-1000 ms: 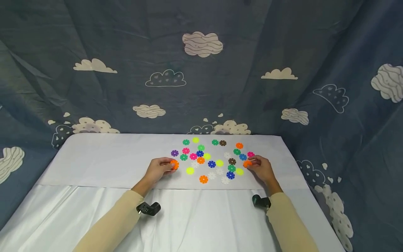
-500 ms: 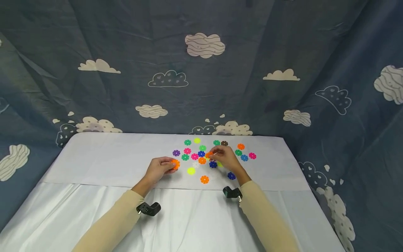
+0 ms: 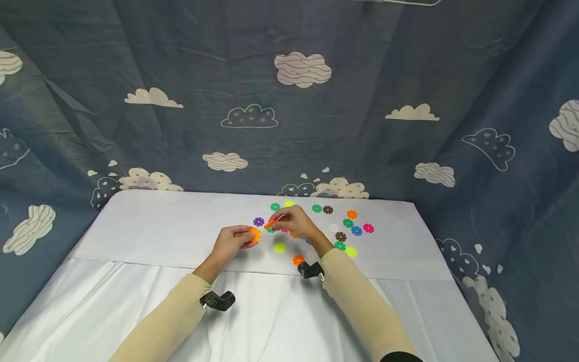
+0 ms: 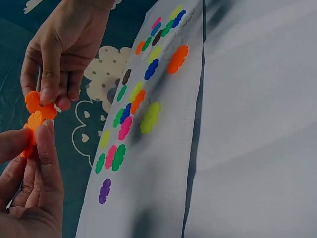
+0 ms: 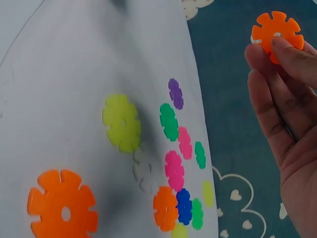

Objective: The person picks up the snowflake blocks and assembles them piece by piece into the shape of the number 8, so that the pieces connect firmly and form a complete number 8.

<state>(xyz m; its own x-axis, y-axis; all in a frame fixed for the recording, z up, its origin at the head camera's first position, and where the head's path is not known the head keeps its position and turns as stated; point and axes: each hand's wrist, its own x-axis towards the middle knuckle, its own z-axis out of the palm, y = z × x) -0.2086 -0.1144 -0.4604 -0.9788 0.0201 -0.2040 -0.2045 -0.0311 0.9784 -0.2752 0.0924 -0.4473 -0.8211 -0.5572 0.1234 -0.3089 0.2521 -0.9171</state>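
A hand could pass along the left and right edges of the white cloth-covered table (image 3: 158, 229). Towards the far edge, from its middle rightward, multicoloured flower-shaped plastic discs (image 3: 357, 231) crowd the surface; a dark cloud-print fabric backdrop (image 3: 271, 181) walls that edge. The left hand (image 3: 229, 243) and right hand (image 3: 297, 223) leave little room between them.

Discs (image 3: 279, 247) lie on the table (image 3: 158, 226), right of my left hand (image 3: 230, 243), some beneath my right hand (image 3: 296, 223) (the curtain (image 3: 344, 136) hangs behind).

Head view looks down; nearer wrist views share orange discs (image 4: 178, 59).
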